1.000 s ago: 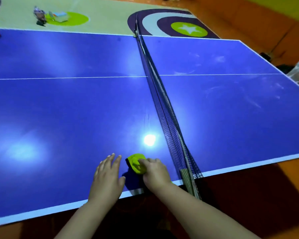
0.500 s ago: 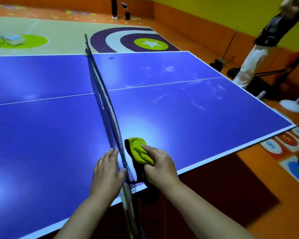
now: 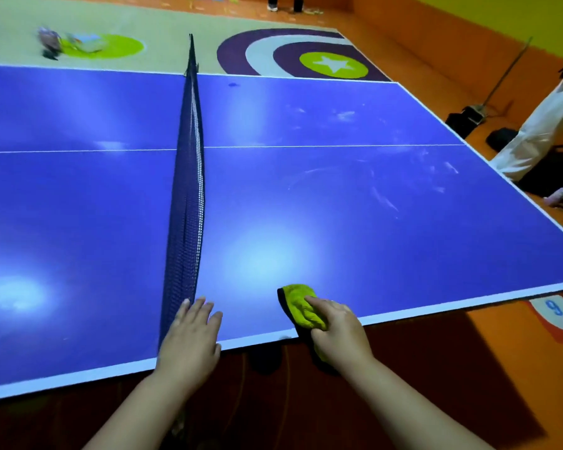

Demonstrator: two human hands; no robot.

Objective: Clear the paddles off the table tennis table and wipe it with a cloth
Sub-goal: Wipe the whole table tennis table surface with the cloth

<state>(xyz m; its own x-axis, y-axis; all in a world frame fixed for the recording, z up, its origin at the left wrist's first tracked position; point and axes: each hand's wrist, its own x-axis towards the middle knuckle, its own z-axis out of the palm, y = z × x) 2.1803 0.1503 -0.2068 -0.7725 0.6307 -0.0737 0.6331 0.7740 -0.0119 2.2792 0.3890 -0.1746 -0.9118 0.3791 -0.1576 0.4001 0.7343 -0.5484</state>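
Note:
The blue table tennis table point(image 3: 338, 216) fills the view, split by a dark net point(image 3: 187, 190). My right hand point(image 3: 337, 332) grips a bunched yellow-green cloth point(image 3: 301, 305) with a dark edge at the near edge of the right half, part of it hanging over the rim. My left hand point(image 3: 190, 339) rests flat with straight fingers on the table's near edge, just right of the net's near end. Pale smears mark the right half. No paddle is in view on the table.
A person in pale trousers point(image 3: 533, 138) stands by the table's right end, next to a dark stand base point(image 3: 465, 120). Toys point(image 3: 51, 40) lie on the patterned floor mat beyond the far side. Orange floor runs along the near edge.
My right hand has carried the cloth from the left of the net over to the right half and along the near edge. My left hand has shifted from the left half to the net's near end.

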